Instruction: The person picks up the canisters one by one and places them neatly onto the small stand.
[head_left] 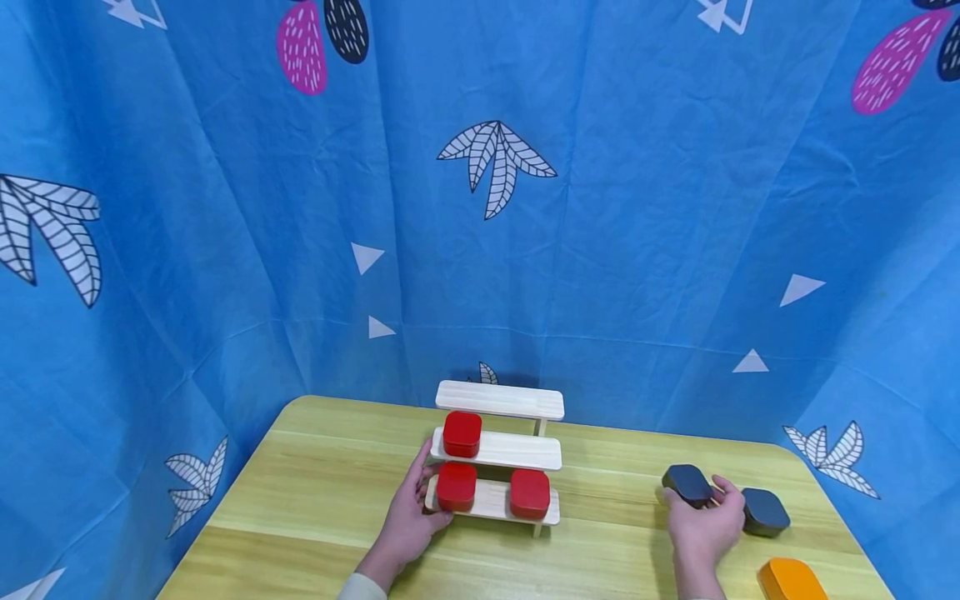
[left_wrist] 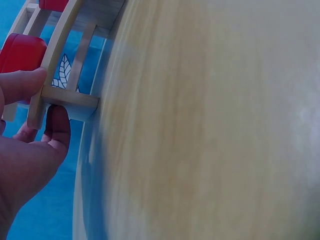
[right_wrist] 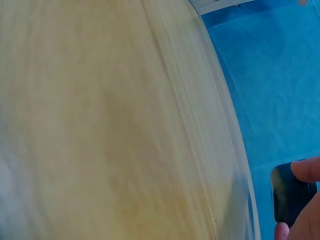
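Note:
A small three-tier wooden shelf (head_left: 498, 450) stands on the table. My left hand (head_left: 412, 525) grips its left end, thumb in front and fingers curled behind the bottom board (left_wrist: 55, 55). One red rounded box (head_left: 462, 434) sits on the left of the middle tier. Two more, a left red box (head_left: 457, 487) and a right red box (head_left: 529, 493), are on the bottom tier. At the right, my right hand (head_left: 705, 521) holds a black rounded box (head_left: 686, 485) between thumb and fingers, also seen in the right wrist view as a dark box (right_wrist: 290, 195).
A second black box (head_left: 765, 512) lies on the table just right of my right hand. Nearer the front right edge is an orange box (head_left: 792, 579), partly cut off. Blue patterned cloth (head_left: 622, 250) hangs behind and beside the wooden table (head_left: 600, 533). The top tier (head_left: 498, 399) is bare.

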